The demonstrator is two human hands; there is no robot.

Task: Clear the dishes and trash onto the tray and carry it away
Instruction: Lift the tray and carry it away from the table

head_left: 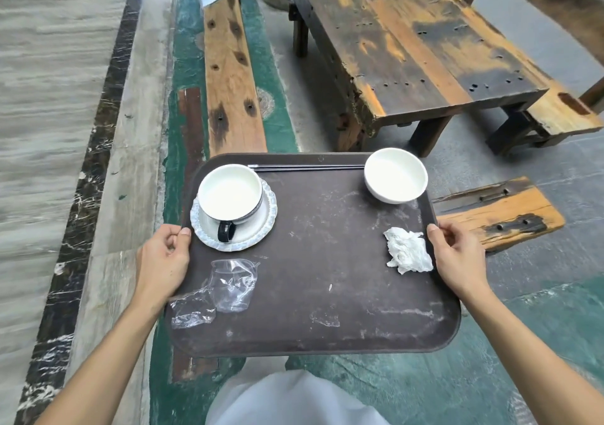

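Note:
A dark brown tray is held in the air above the floor. My left hand grips its left rim and my right hand grips its right rim. A white cup with a dark handle stands on a white saucer at the tray's far left. At the far right sits a white bowl. Dark chopsticks lie along the far rim. A crumpled white napkin rests near my right hand. Clear plastic wrappers lie at the near left.
A worn wooden table stands ahead on the right, with a bench behind it and a low bench beside the tray. A long plank bench runs ahead on the left. Green-painted floor lies below, a stone kerb to the left.

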